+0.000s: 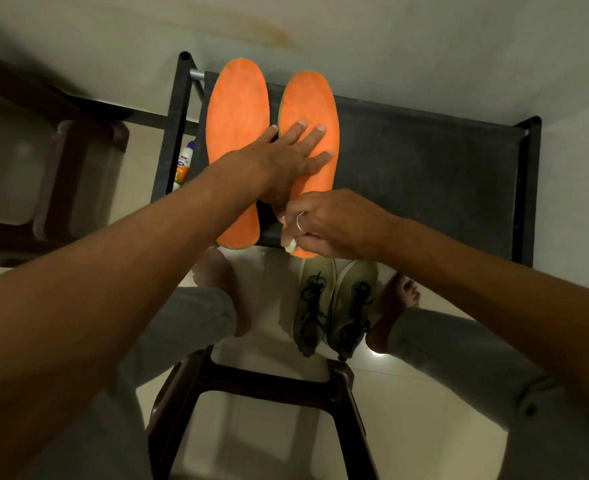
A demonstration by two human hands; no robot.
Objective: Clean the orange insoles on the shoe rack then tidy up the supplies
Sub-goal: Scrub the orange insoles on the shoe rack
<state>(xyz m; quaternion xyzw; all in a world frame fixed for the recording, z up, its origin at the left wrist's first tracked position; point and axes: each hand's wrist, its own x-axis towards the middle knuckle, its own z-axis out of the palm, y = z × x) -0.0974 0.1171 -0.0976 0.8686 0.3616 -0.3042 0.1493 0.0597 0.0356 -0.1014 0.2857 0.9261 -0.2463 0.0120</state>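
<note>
Two orange insoles (239, 147) are lying side by side on the rack (424, 174). The left hand (286, 157) is pressing flat, fingers spread, across the right insole (315, 109). The right hand (334, 221) is pinching a white wad (289, 244) at its near end. A bottle (183, 166) is standing left of the rack; shoes (334, 306) are sitting on the floor near the feet.

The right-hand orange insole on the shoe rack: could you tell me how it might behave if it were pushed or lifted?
The right insole looks thin and flat, so probably light and floppy. Its near end overhangs the rack, so it may slide off; perhaps that's why the left hand lies flat on it while the right hand works its heel.
</note>
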